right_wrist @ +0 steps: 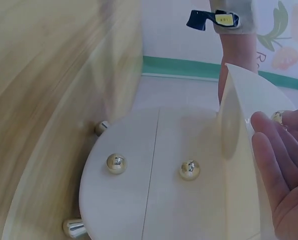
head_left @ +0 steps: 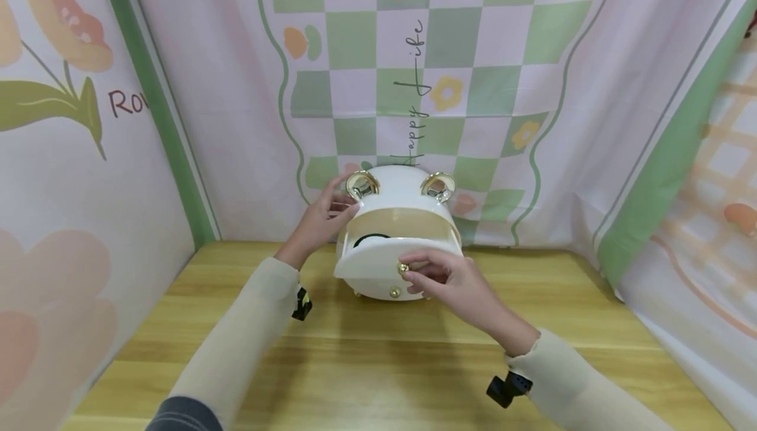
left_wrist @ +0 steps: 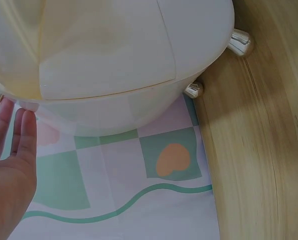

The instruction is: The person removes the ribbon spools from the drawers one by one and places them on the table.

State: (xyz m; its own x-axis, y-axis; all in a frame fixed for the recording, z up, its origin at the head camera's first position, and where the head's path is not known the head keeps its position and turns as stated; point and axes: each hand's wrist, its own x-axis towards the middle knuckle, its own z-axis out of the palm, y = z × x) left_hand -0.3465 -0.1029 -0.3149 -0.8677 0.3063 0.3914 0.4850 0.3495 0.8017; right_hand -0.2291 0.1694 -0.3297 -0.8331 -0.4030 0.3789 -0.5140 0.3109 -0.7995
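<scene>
A white drawer box (head_left: pixel 399 181) with two round gold ears (head_left: pixel 438 187) stands on the table. Its top drawer (head_left: pixel 367 261) is pulled part way out, and a black curved edge (head_left: pixel 371 236) shows inside. My right hand (head_left: pixel 449 281) pinches the gold knob (head_left: pixel 404 267) of that drawer between thumb and fingers. On the box's left side, just below the left ear, my left hand (head_left: pixel 322 222) rests with fingers extended. The left wrist view shows those fingertips (left_wrist: pixel 28 117) at the box's edge. Two lower gold knobs (right_wrist: pixel 190 170) sit on drawer fronts that are closed.
The wooden table (head_left: pixel 367 365) reaches back to a patterned cloth (head_left: pixel 402 89) hanging close behind the box. More printed cloth hangs at the left (head_left: pixel 71 207) and right (head_left: pixel 698 234). Short gold feet (left_wrist: pixel 240 42) hold the box off the tabletop.
</scene>
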